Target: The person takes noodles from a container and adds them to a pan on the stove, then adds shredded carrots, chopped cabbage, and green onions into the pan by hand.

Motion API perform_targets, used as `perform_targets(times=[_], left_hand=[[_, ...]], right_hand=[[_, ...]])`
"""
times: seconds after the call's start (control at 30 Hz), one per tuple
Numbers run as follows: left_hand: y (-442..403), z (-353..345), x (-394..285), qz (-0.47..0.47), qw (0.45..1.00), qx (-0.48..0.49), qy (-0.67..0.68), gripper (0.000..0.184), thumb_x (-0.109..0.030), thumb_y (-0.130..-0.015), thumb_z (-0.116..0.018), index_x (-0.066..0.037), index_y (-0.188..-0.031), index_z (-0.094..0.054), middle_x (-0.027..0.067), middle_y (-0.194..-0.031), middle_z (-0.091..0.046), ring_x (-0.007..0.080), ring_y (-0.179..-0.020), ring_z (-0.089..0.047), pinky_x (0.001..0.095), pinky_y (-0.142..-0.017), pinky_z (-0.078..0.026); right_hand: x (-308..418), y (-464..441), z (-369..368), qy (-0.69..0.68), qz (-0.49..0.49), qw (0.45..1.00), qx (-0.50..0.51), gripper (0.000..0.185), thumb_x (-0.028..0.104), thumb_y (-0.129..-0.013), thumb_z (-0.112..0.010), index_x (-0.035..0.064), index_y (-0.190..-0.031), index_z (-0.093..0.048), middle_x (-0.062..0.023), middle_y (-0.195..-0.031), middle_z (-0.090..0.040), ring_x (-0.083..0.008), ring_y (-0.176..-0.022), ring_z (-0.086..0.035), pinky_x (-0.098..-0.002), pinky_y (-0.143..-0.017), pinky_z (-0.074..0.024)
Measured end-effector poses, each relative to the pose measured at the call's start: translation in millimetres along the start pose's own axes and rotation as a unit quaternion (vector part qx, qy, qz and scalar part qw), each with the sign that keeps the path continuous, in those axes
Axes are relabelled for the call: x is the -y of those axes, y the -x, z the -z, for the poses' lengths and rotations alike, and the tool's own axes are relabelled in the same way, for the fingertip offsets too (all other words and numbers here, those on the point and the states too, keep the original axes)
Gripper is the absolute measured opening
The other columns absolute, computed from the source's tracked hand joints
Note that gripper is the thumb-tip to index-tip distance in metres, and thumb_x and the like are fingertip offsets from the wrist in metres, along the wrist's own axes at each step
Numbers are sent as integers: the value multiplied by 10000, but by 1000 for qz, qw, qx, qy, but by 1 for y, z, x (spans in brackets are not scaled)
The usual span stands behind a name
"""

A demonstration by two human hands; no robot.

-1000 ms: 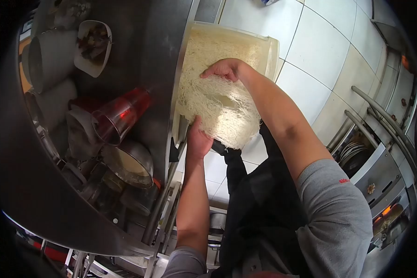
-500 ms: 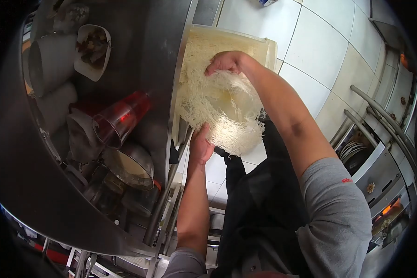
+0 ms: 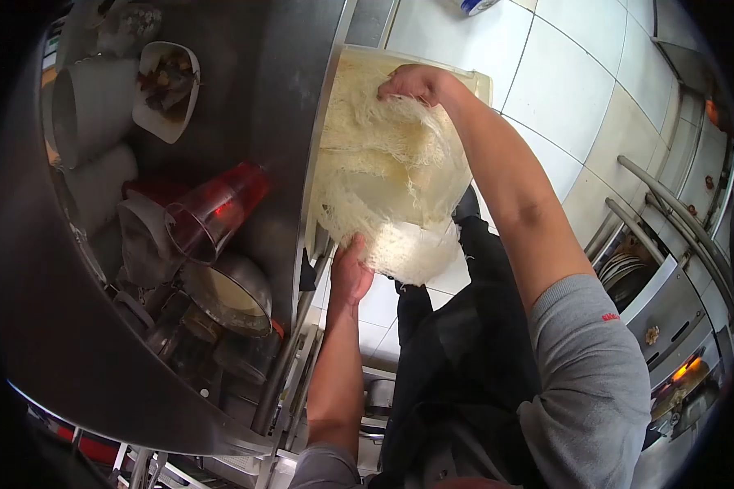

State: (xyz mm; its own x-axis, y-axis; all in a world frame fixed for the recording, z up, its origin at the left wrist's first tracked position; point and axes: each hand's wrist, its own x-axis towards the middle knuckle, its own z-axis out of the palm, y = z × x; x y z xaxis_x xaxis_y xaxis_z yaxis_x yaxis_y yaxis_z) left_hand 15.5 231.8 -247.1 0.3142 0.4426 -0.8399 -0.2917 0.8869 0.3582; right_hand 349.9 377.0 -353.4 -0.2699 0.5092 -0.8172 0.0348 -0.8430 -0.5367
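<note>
So we've got the thin noodles (image 3: 412, 248) stretched over the pale tub (image 3: 483, 86), right hand (image 3: 412, 84) clamped on the far edge, left hand (image 3: 352, 273) with its thumb on the near edge, other fingers hidden so can't tell how they sit. Steel counter (image 3: 289, 98) crowds our left side, with red cup (image 3: 224, 204), metal bowl (image 3: 240, 297) and food-scrap dish (image 3: 166, 94) on it. Red sleeve lettering (image 3: 610, 316) is too small to read

Stretched out as a dark metal counter (image 3: 289, 98) and bore a white dish (image 3: 171, 130) (food inside), red cup (image 3: 224, 204), stacked white containers (image 3: 98, 110), metal bowl (image 3: 253, 285).
</note>
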Motion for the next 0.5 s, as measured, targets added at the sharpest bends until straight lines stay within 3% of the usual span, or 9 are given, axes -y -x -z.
perform_targets(times=[0.13, 0.2, 0.23, 0.27, 0.33, 0.37, 0.43, 0.47, 0.5], left_hand=[[11, 14, 15, -13, 999, -44, 18, 488, -126, -955, -580, -71, -1406, -401, 84, -1376, -507, 234, -1269, -486, 440, -1113, -360], [19, 7, 19, -2, 998, -50, 24, 496, -125, -951, -588, -71, -1407, -399, 83, -1375, -508, 232, -1269, -487, 437, -1107, -368], [21, 3, 21, 10, 998, -54, 32, 505, -124, -947, -596, -71, -1408, -397, 82, -1373, -509, 229, -1269, -487, 434, -1102, -376], [22, 6, 24, 2, 998, -54, 27, 517, -139, -943, -608, -68, -1409, -396, 81, -1377, -507, 229, -1277, -479, 437, -1103, -371], [24, -1, 24, -14, 998, -60, 23, 521, -148, -946, -605, -68, -1414, -390, 83, -1379, -504, 231, -1284, -472, 440, -1110, -360], [25, -6, 24, -34, 997, -69, 18, 525, -158, -949, -602, -68, -1418, -385, 85, -1381, -501, 232, -1291, -465, 443, -1117, -349], [25, -18, 21, -36, 997, -71, 22, 523, -163, -952, -598, -68, -1419, -383, 90, -1385, -498, 234, -1292, -464, 443, -1119, -345], [25, -21, 18, -40, 996, -74, 22, 521, -169, -955, -594, -68, -1420, -381, 94, -1389, -494, 236, -1293, -464, 443, -1122, -341], [23, -21, 18, -36, 997, -72, 22, 521, -169, -955, -594, -68, -1420, -381, 94, -1389, -494, 236, -1293, -464, 443, -1122, -341]], right_hand=[[4, -9, -14, 54, 15, 996, -70, 466, 378, -748, -711, 28, -1048, -643, -50, -778, -538, -146, -645, -450, -319, -521, -368], [24, 10, -27, 28, 34, 995, -85, 538, 464, -809, -639, 24, -1119, -646, -101, -1095, -637, -233, -921, -569, -397, -770, -474], [19, -7, -35, 29, 34, 995, -86, 538, 464, -809, -639, 24, -1119, -646, -101, -1095, -637, -233, -921, -569, -397, -770, -474], [4, -39, -46, 126, 153, 977, -82, 582, 471, -805, -647, 22, -1175, -624, -139, -1081, -643, -258, -941, -593, -386, -801, -482], [19, -41, -70, 207, 175, 962, -26, 663, 492, -805, -652, 14, -1260, -581, -200, -1187, -605, -311, -1095, -570, -387, -939, -441], [35, -18, -88, 190, 81, 978, 25, 696, 505, -809, -650, 9, -1290, -561, -223, -1306, -560, -339, -1228, -523, -399, -1046, -392], [28, 8, -107, 239, 135, 961, -39, 715, 508, -803, -661, -17, -1278, -564, -231, -1332, -538, -356, -1235, -515, -407, -1043, -398], [3, 2, -111, 206, 199, 949, -131, 679, 513, -819, -649, -33, -1219, -599, -241, -1211, -616, -349, -1145, -589, -413, -948, -471], [-12, 0, -101, 212, 176, 951, -142, 668, 518, -825, -643, -33, -1201, -607, -242, -1156, -639, -342, -1089, -618, -407, -903, -493]])
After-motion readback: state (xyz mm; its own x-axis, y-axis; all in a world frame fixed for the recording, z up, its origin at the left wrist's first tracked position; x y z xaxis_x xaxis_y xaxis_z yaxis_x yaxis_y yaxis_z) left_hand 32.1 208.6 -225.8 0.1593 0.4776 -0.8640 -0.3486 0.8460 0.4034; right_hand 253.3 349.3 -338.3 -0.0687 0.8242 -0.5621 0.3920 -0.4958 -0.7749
